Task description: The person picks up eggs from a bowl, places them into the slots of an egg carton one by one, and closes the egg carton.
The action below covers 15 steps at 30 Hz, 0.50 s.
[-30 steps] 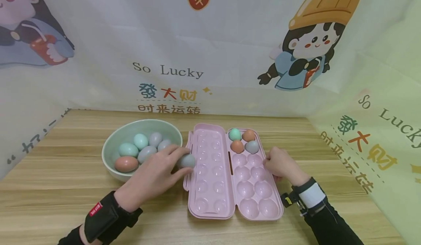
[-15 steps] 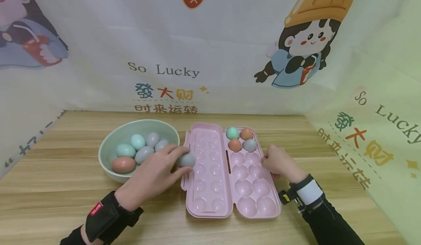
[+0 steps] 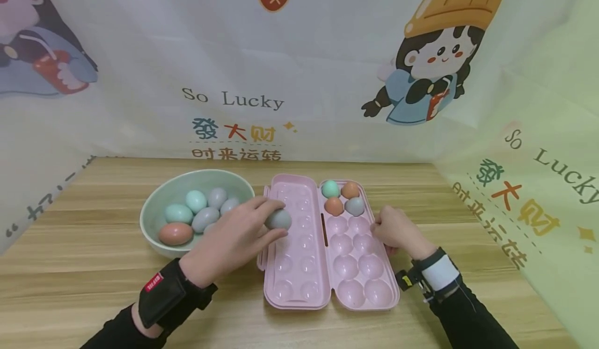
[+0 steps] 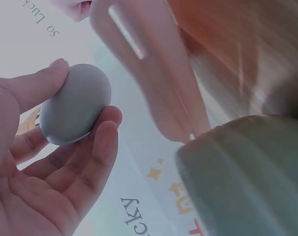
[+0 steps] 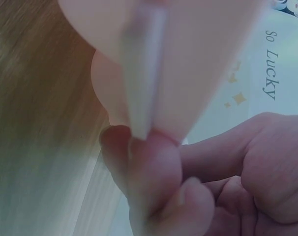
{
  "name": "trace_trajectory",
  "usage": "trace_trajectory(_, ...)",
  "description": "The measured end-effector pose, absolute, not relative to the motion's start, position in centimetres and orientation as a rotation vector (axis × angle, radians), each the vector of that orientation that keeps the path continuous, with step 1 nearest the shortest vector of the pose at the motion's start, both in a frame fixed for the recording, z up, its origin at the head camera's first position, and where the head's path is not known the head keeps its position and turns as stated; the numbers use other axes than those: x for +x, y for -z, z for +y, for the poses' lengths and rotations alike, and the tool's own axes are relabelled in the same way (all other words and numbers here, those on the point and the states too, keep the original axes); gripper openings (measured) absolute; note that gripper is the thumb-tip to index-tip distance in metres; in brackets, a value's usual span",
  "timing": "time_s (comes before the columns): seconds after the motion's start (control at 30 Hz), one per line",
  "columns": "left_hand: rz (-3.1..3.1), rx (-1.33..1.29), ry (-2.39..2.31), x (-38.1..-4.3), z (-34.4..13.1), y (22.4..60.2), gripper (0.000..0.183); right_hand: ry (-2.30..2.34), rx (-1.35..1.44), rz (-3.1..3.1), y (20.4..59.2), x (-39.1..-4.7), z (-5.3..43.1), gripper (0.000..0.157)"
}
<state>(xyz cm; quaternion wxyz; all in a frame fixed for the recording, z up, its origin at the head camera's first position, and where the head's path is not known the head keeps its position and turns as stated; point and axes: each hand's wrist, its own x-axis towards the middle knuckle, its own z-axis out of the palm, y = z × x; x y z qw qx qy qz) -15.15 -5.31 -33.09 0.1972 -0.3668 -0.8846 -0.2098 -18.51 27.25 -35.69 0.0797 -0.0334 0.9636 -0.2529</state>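
Your left hand (image 3: 236,234) pinches the smooth grey egg (image 3: 279,219) between thumb and fingertips, over the lid (image 3: 297,281) at the pink egg carton (image 3: 362,292)'s ten o'clock. The egg looks light, stiff, a little slippery and perhaps fragile: hold it round its widest part, with gentle pressure spread over several fingers. Your right hand (image 3: 400,232) pinches the carton's edge at three o'clock; its thin plastic probably flexes under a hard squeeze.

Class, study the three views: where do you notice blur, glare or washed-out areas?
Head: pink egg carton fairly sharp, with small glints; left wrist: grey egg clear, backdrop washed-out; right wrist: carton edge blurred close up, backdrop lettering readable.
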Motion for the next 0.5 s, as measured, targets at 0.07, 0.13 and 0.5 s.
trace_trajectory(0.07, -2.497, -1.035, 0.598, -15.3, -4.9, 32.8, 0.041, 0.752, -0.1, 2.882, 35.7, -18.5, 27.2, 0.025)
trace_trajectory(0.13, -2.514, -1.048, 0.61, -15.5, -4.5, 32.4, 0.041, 0.746, -0.1, 2.883, 35.6, -18.5, 27.2, 0.024)
trace_trajectory(0.5, -2.523, -1.165, 0.522, -17.3, -1.5, 30.2, 0.032, 0.735, -0.094, 2.865, 35.4, -18.5, 27.2, 0.025)
